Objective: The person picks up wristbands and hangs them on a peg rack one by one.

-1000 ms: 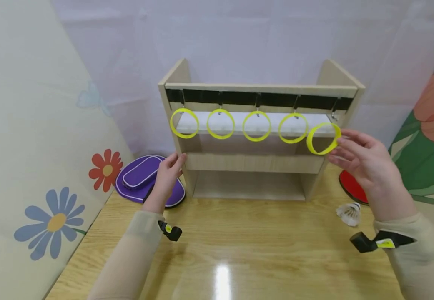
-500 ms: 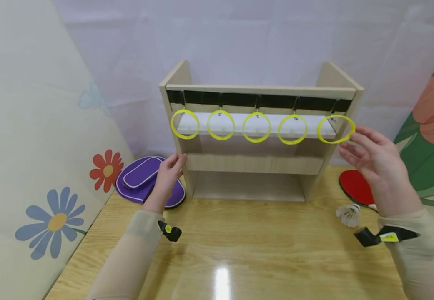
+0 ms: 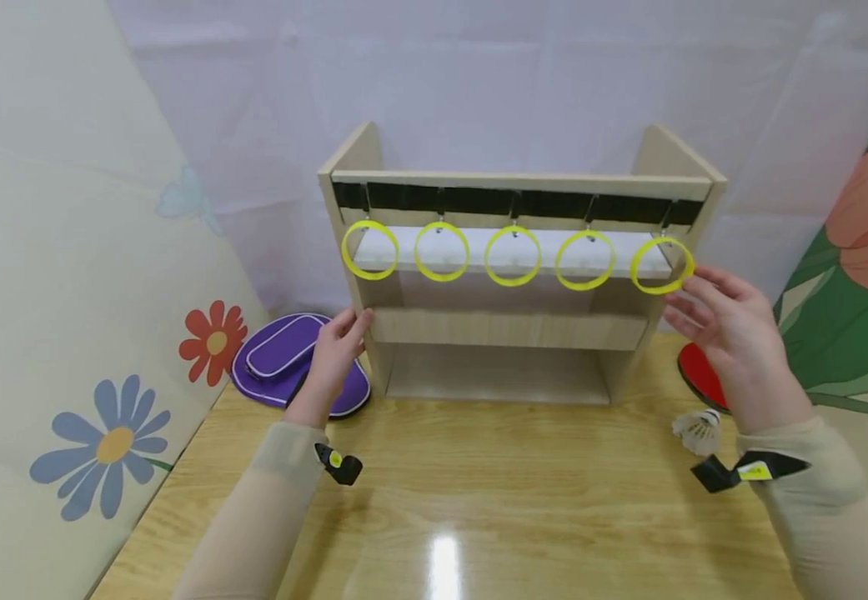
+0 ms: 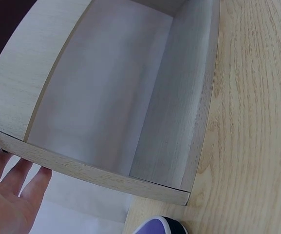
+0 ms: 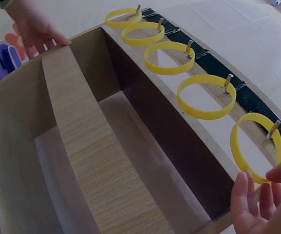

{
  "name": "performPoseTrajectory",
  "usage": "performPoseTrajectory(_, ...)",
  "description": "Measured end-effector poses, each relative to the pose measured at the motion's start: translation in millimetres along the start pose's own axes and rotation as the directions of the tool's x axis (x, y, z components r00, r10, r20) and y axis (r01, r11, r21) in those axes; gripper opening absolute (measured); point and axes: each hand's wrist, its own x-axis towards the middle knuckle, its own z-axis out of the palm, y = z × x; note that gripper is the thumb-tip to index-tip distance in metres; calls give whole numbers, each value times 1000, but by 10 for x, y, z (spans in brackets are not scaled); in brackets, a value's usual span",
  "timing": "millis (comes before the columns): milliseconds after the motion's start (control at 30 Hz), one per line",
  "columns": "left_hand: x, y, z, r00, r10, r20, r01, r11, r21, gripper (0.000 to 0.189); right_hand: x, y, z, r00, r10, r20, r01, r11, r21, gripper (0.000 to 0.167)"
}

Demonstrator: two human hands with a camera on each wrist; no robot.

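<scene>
A small wooden shelf unit point(image 3: 504, 327) stands on the table, with metal hooks on a black strip point(image 3: 554, 202) along its upper rail. My right hand point(image 3: 737, 333) pinches the lower edge of a yellow ring point(image 5: 235, 141). That ring hangs around the rightmost hook point(image 5: 273, 129). Along the other hooks hang several more yellow rings point(image 3: 584, 287), one per hook. At the unit's left side panel, my left hand point(image 3: 334, 354) holds the front edge, with fingers on the outer face; its thumb is mostly hidden in the left wrist view.
Left of the unit lies a purple case with white piping point(image 3: 272, 354). On the right are a red table tennis paddle point(image 3: 699, 375), partly hidden by my right arm, and a white shuttlecock point(image 3: 698, 432). A pale cloth point(image 3: 509, 75) hangs behind.
The right hand has moved the ring right and up, then slightly back left, onto the rightmost hook. The left hand stays on the side panel.
</scene>
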Motion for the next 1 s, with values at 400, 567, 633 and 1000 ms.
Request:
performPoseTrajectory(400, -42, 34, -31, 1000, -5, 0, 5, 1000, 6, 52, 2, 74, 67, 1000, -21, -15, 20, 999, -38, 11)
performPoseTrajectory(567, -46, 44, -42, 1000, 3, -4, -3, 1000, 2, 52, -11, 95, 52, 999, -30, 13, 30, 999, -30, 11)
performPoseTrajectory(633, -48, 35, -54, 1000, 7, -10, -7, 1000, 4, 53, -13, 118, 33, 999, -33, 20, 33, 999, -28, 10)
performPoseTrajectory(1000, -22, 49, -53, 1000, 9, -19, -8, 999, 51, 55, -42, 271, -49, 999, -14, 32, 15, 999, -37, 9)
